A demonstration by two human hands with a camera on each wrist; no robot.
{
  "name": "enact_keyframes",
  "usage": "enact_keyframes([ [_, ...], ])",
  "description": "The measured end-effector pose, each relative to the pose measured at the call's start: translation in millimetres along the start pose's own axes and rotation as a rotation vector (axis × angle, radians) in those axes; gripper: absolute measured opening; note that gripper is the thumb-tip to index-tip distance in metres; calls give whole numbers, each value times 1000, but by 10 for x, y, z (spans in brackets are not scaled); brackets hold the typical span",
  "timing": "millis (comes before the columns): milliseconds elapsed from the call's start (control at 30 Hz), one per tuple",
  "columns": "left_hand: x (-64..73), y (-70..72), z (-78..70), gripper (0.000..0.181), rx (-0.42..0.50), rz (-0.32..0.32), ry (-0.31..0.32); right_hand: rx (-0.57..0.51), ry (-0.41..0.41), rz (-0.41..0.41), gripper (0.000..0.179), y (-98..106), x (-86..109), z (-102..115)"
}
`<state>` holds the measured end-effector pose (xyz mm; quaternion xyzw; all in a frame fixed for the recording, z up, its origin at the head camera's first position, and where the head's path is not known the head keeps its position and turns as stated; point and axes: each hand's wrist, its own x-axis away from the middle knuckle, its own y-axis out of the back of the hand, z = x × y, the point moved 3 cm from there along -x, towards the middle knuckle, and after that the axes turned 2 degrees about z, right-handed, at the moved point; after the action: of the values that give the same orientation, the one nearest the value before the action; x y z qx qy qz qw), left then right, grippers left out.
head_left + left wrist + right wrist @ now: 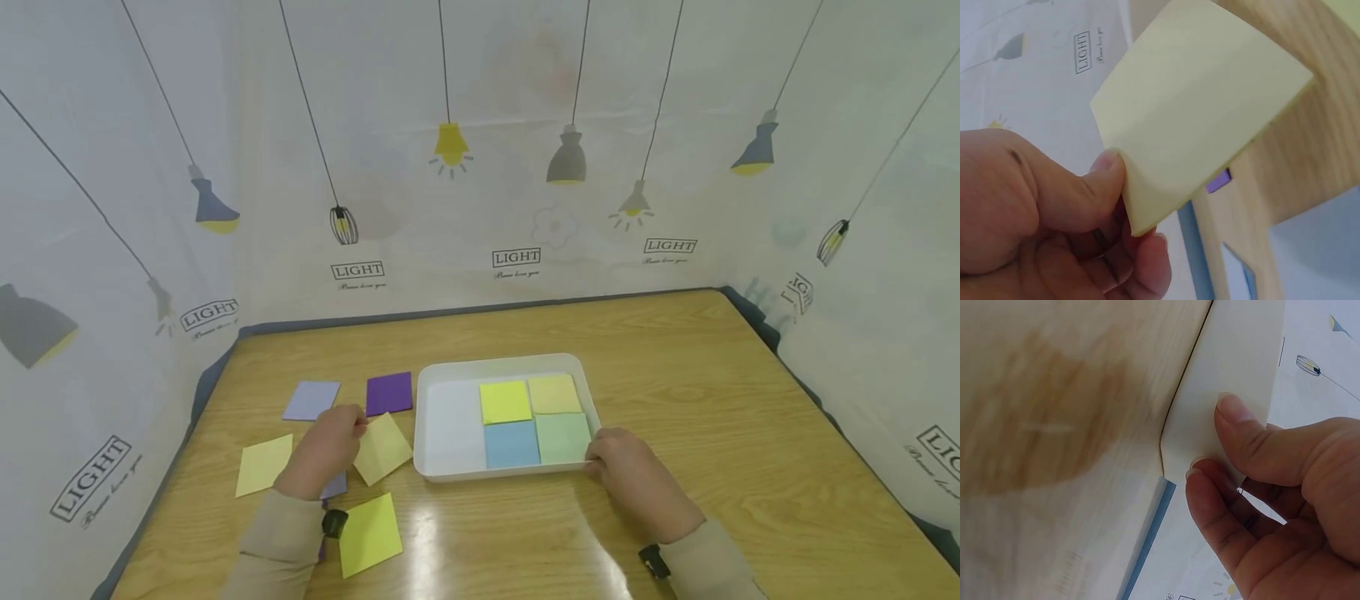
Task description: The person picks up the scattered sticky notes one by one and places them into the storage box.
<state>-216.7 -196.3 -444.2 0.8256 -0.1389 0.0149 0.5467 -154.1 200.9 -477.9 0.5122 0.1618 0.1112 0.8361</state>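
Note:
My left hand [326, 450] pinches a pale yellow sticky note pad [382, 450] by one corner, just left of the white tray [453, 475]. In the left wrist view the thumb lies on the face of the pad [1204, 100], which is held tilted. My right hand [633, 479] holds the tray at its near right corner; in the right wrist view the thumb rests on the tray's wall [1200, 419]. Inside the tray's right part lie a bright yellow pad [506, 402], a pale yellow pad [554, 393], a blue pad [512, 444] and a green pad [563, 438].
Left of the tray lie a lavender pad [311, 401], a dark purple pad [389, 393], another pale yellow pad [262, 465] and a bright yellow pad [370, 535]. More purple pieces are partly hidden under my left arm. A lamp-printed curtain [450, 275] surrounds the wooden table [690, 367].

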Motion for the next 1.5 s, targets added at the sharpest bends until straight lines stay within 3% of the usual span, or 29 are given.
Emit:
enact_keyframes([
  [200, 56, 112, -50, 20, -34, -20, -19, 13, 16, 0, 9, 13, 18, 13],
  [500, 49, 152, -65, 16, -63, -22, -60, 20, 8, 10, 8, 8, -10, 26],
  [733, -12, 230, -211, 13, -112, -27, -89, 21, -62, 31, 9, 22, -30, 27],
  [900, -42, 282, -313, 17, -171, -4, -104, 10, -69, 20, 11, 17, -37, 23],
  [1067, -83, 324, -368, 18, -124, 13, -118, -1, -39, 9, 11, 6, -41, 15],
  [1267, -194, 278, -410, 21, -68, 33, -125, 11, -51, 16, 12, 3, -45, 14],
  [1500, -318, 230, -563, 18, -70, 15, -161, 29, -72, 19, 12, 16, -47, 24],
])
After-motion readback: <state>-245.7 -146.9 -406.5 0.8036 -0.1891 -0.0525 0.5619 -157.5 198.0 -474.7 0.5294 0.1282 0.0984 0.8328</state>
